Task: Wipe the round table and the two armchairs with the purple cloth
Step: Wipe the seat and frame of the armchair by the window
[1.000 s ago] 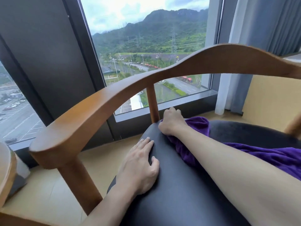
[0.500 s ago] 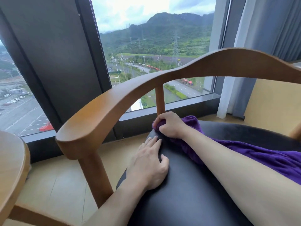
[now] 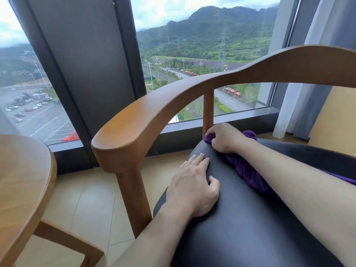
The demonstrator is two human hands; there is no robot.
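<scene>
Your right hand (image 3: 224, 138) grips the bunched purple cloth (image 3: 248, 168) at the seat's (image 3: 250, 218) far edge, by the spindle. Left hand (image 3: 194, 187) rests flat, holding nothing. You're mid-seat on this armchair (image 3: 154, 116); round table (image 3: 21, 180) status unclear, second armchair not in view.

right hand (image 3: 224, 137) bunching purple cloth (image 3: 248, 170) tighter at spindle base (image 3: 208, 120), round table (image 3: 23, 182) entering view

Soft overcast daylight comes in through the window (image 3: 202, 60) at twelve o'clock, bright but without hard shadows. A pale sheen lies on the black seat cushion (image 3: 250, 218). Wide-angle distortion bends the frame edges; the sky towards eleven o'clock is washed out. Focus is fairly sharp overall.
</scene>
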